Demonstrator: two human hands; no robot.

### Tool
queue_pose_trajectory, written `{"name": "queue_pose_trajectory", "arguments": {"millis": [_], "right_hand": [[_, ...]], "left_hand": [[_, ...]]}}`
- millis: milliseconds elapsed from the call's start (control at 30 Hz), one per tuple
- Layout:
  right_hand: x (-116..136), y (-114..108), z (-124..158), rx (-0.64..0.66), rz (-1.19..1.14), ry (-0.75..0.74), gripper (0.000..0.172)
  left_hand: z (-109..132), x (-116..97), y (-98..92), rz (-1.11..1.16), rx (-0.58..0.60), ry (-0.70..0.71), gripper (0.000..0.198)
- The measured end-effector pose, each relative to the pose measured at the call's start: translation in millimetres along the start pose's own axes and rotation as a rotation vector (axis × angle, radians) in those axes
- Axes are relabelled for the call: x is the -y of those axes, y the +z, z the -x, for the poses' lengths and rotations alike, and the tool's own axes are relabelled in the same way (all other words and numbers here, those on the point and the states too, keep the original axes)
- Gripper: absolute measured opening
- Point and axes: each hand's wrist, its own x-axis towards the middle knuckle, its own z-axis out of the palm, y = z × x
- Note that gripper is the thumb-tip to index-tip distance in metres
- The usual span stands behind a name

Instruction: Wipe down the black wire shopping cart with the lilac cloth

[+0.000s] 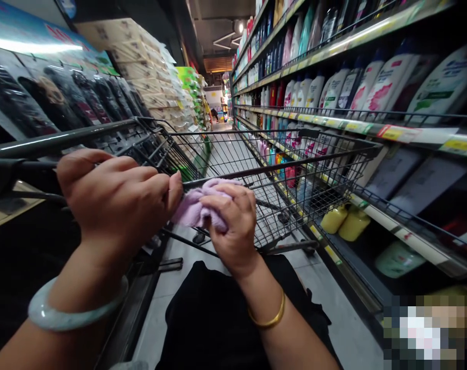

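Observation:
A black wire shopping cart (334,149) stands in front of me in a store aisle. My right hand (233,226) is closed round a crumpled pink cloth (195,205), pressed against the cart's near rail. My left hand (118,198) is curled over the same rail just to the left, its fingertips touching the cloth's edge. A pale jade bangle sits on my left wrist and a gold bangle on my right wrist.
Shelves (372,126) of shampoo and lotion bottles run along the right side. Two yellow bottles (345,221) stand on a low shelf. Hanging dark packets (64,97) and stacked cartons (148,67) line the left. The tiled aisle stretches ahead.

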Motion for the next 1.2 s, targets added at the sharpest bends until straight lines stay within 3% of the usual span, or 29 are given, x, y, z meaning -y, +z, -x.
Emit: {"name": "queue_pose_trajectory", "arguments": {"millis": [200, 267, 367, 433, 500, 600, 667, 733, 900, 967, 1133, 1200], "right_hand": [[-26, -22, -13, -0.344, 0.038, 0.202, 0.028], [-22, -16, -14, -0.281, 0.015, 0.197, 0.027], [-7, 0, -7, -0.039, -0.015, 0.075, 0.027], [-4, 4, -4, 0.035, -0.01, 0.008, 0.029], [-12, -2, -4, -0.023, 0.004, 0.027, 0.031], [-36, -19, -10, -0.272, 0.053, 0.16, 0.031], [-44, -24, -13, -0.372, 0.073, 0.203, 0.028], [-41, -19, -11, -0.321, 0.06, 0.186, 0.026], [-14, 4, 1, 0.029, 0.007, 0.041, 0.027], [-15, 1, 0, 0.003, 0.011, 0.046, 0.027], [-31, -16, -6, -0.278, 0.026, 0.199, 0.029], [-28, -12, -5, -0.21, 0.007, 0.187, 0.028]], "left_hand": [[3, 3, 2.1, -0.304, 0.016, 0.118, 0.055], [4, 8, 6.5, -0.326, 0.021, 0.132, 0.053], [5, 16, 12.9, -0.322, 0.03, 0.131, 0.05], [4, 18, 15.0, -0.323, 0.031, 0.125, 0.05], [3, 18, 15.1, -0.351, 0.028, 0.141, 0.05], [1, 18, 14.1, -0.395, 0.028, 0.184, 0.05], [1, 19, 14.5, -0.392, 0.015, 0.196, 0.051], [1, 22, 16.1, -0.373, -0.009, 0.192, 0.052], [1, 28, 16.7, -0.364, -0.01, 0.204, 0.052], [0, 23, 13.3, -0.384, -0.001, 0.197, 0.051], [-4, -10, 16.2, -0.282, 0.033, 0.124, 0.04], [-4, -21, 25.8, -0.269, 0.053, 0.091, 0.037]]}}
